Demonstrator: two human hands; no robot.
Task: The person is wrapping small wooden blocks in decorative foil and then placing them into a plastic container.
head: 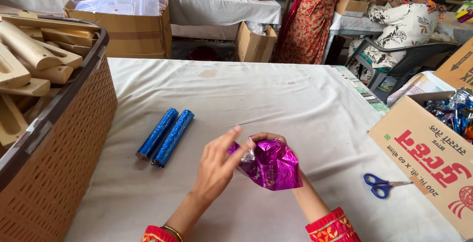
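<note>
Purple foil (pixel 272 165), shiny and crumpled, sits low in the middle of the view just above a white tablecloth (pixel 276 94), held between both of the person's hands. The left hand (pixel 215 168) has its fingers drawn together, fingertips pinching the foil's upper left edge; the right hand (pixel 268 137) is mostly hidden behind the foil, with only curled fingertips showing over its top edge, gripping it. The cloth is creased and faintly stained, covering a long table. Two blue foil rolls (pixel 165 137) lie side by side, touching, to the left of the hands. Blue-handled scissors (pixel 380 185) rest on the cloth to the right, near a tilted cardboard box (pixel 428 161) printed in red, which holds more shiny wrappers. At the left edge stands a brown woven-pattern plastic basket (pixel 59 163) filled with pale wooden pieces (pixel 34 55). Beyond the table, on the floor, a large carton (pixel 133 32) brims with clear plastic bags, and a smaller open carton (pixel 253 42) stands beside another white-covered table. In the room behind, a person in a red patterned dress (pixel 308 20) stands, and another in a white patterned top (pixel 401 25) sits on a dark chair at a further table.
</note>
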